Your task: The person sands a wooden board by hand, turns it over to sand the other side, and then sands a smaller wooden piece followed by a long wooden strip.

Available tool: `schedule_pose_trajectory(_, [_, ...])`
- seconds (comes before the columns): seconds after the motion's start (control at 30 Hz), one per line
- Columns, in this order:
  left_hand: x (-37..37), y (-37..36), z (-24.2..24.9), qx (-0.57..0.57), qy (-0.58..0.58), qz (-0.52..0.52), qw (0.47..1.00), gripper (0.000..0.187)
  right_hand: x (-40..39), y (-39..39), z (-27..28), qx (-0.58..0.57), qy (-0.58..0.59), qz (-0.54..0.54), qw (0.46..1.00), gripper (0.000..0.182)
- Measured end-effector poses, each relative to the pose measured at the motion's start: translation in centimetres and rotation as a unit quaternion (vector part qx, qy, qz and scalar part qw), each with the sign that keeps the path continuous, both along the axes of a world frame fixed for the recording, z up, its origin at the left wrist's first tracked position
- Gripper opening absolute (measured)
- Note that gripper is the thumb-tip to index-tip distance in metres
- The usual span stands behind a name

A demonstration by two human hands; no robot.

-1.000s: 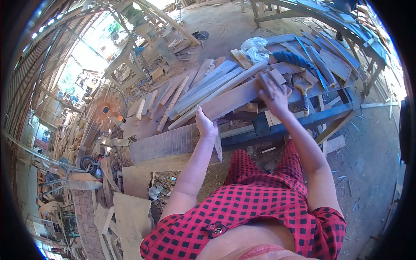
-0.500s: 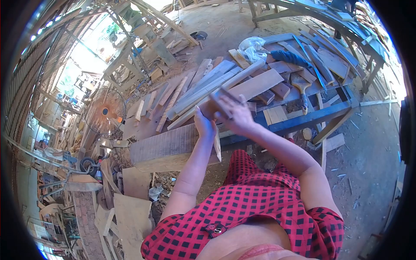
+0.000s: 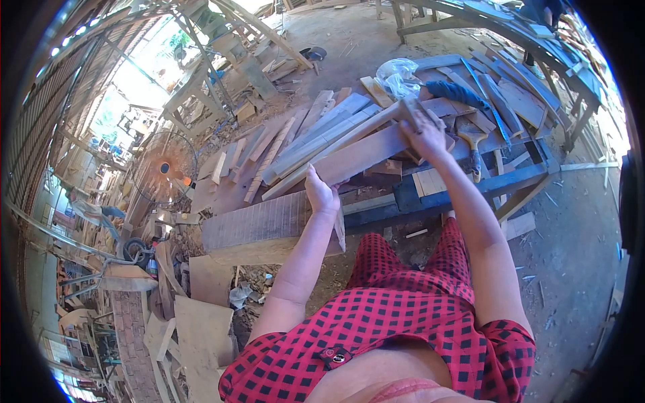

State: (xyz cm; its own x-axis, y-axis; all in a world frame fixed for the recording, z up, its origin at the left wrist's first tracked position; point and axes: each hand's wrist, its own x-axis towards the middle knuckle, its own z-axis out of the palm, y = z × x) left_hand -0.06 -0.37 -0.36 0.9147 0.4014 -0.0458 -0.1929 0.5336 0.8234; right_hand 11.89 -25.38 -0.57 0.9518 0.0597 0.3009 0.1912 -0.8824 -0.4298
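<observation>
My left hand point(image 3: 322, 193) is closed around the near end of a flat brown wooden board point(image 3: 366, 156), with the thumb up along its edge. The board slants up and away to the right over the piled wood. At its far end my right hand point(image 3: 428, 139) grips a flat brownish sanding block point(image 3: 418, 114), laid across the board's face. The underside of the block is hidden. Just below my left hand lies a thick timber point(image 3: 259, 221) with a ridged top. A paintbrush point(image 3: 474, 144) rests to the right of my right hand.
Many planks point(image 3: 322, 131) are heaped on the low bench point(image 3: 457, 193). A clear plastic bag point(image 3: 398, 75) and blue cloth point(image 3: 457, 93) lie on the pile. A round fan point(image 3: 164, 168) stands at the left. Another wood-laden table point(image 3: 463, 17) is at the back right, with a person beside it.
My right hand has slid the sanding block away along the board, from near my left hand to the far end. My left hand stays at the near end, slightly shifted.
</observation>
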Motion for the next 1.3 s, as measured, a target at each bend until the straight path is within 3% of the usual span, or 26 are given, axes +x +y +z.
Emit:
schedule_pose_trajectory(0.1, [-0.1, 0.0, 0.2, 0.002, 0.001, 0.000, 1.000, 0.048, 1.0, -2.9, 0.2, 0.029, 0.013, -0.041, 0.999, 0.061])
schedule_pose_trajectory(0.3, [0.1, 0.1, 0.1, -0.002, 0.006, 0.006, 1.000, 0.048, -1.2, -0.2, 0.5, 0.032, 0.028, -0.072, 0.996, 0.062])
schedule_pose_trajectory(0.43, [0.0, -0.1, 0.3, 0.011, -0.009, 0.002, 1.000, 0.047, -7.4, 5.4, 2.2, 0.017, -0.057, 0.093, 0.994, 0.064])
schedule_pose_trajectory(0.5, [0.3, 0.5, -0.5, 0.004, -0.011, -0.003, 1.000, 0.048, -10.8, 8.3, 3.0, 0.044, -0.151, 0.194, 0.968, 0.065])
schedule_pose_trajectory(0.6, [-0.6, 0.3, -0.1, -0.014, -0.048, -0.068, 0.996, 0.050, -15.4, 10.5, 3.4, 0.070, -0.161, 0.314, 0.933, 0.064])
schedule_pose_trajectory(0.67, [-0.7, 0.6, -0.1, -0.096, -0.028, -0.112, 0.989, 0.051, -16.1, 10.3, 3.3, 0.079, -0.179, 0.325, 0.925, 0.063])
schedule_pose_trajectory(0.77, [-0.1, 0.2, 0.1, -0.026, -0.019, -0.034, 0.999, 0.050, -14.5, 7.6, 2.8, 0.023, -0.189, 0.329, 0.925, 0.063])
schedule_pose_trajectory(0.83, [-0.1, 0.2, 0.1, 0.023, -0.003, -0.010, 1.000, 0.048, -12.7, 5.5, 2.1, 0.023, -0.160, 0.265, 0.951, 0.061])
schedule_pose_trajectory(0.93, [0.2, 0.3, -0.2, 0.002, 0.000, 0.005, 1.000, 0.047, -8.6, 1.6, 0.0, 0.002, -0.166, 0.135, 0.977, 0.059])
schedule_pose_trajectory(1.1, [0.0, -0.1, 0.4, -0.004, 0.002, 0.004, 1.000, 0.047, -4.0, -3.3, -0.9, 0.063, -0.029, -0.025, 0.997, 0.058])
schedule_pose_trajectory(1.23, [0.1, 0.1, 0.1, 0.000, -0.005, -0.005, 1.000, 0.047, -4.5, -0.9, -1.5, 0.079, -0.051, -0.091, 0.991, 0.061])
schedule_pose_trajectory(1.3, [0.1, 0.2, 0.1, 0.006, -0.003, -0.001, 1.000, 0.047, -6.5, 1.3, -0.8, 0.073, -0.058, -0.048, 0.994, 0.061])
